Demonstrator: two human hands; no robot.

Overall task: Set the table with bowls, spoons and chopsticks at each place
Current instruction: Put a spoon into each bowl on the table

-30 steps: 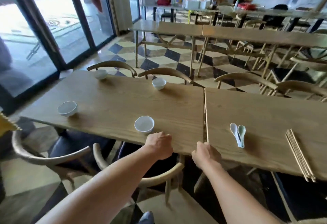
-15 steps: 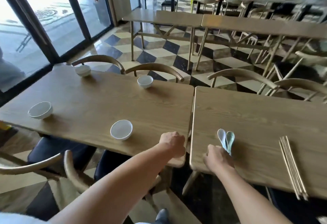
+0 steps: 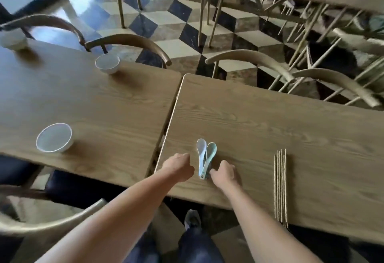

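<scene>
Two ceramic spoons (image 3: 205, 155), one white and one pale green, lie side by side near the front edge of the right wooden table (image 3: 270, 117). My right hand (image 3: 225, 174) rests on the table just right of their handles, fingertips touching the handle ends, nothing lifted. My left hand (image 3: 178, 167) is curled into a loose fist just left of the spoons, holding nothing. A bundle of several chopsticks (image 3: 280, 186) lies further right. On the left table (image 3: 104, 107) stand white bowls: near (image 3: 54, 137), far (image 3: 107, 63) and far left (image 3: 12, 39).
Curved wooden chairs stand at the far side (image 3: 128, 41) (image 3: 249, 59) and at the near left (image 3: 52, 224). A narrow gap separates the two tables. More tables and chairs fill the back right over a checkered floor (image 3: 166, 24).
I have stepped right and leaned over the right table. Both hands moved from the tables' front edge to either side of the spoons. A fourth bowl has left the view.
</scene>
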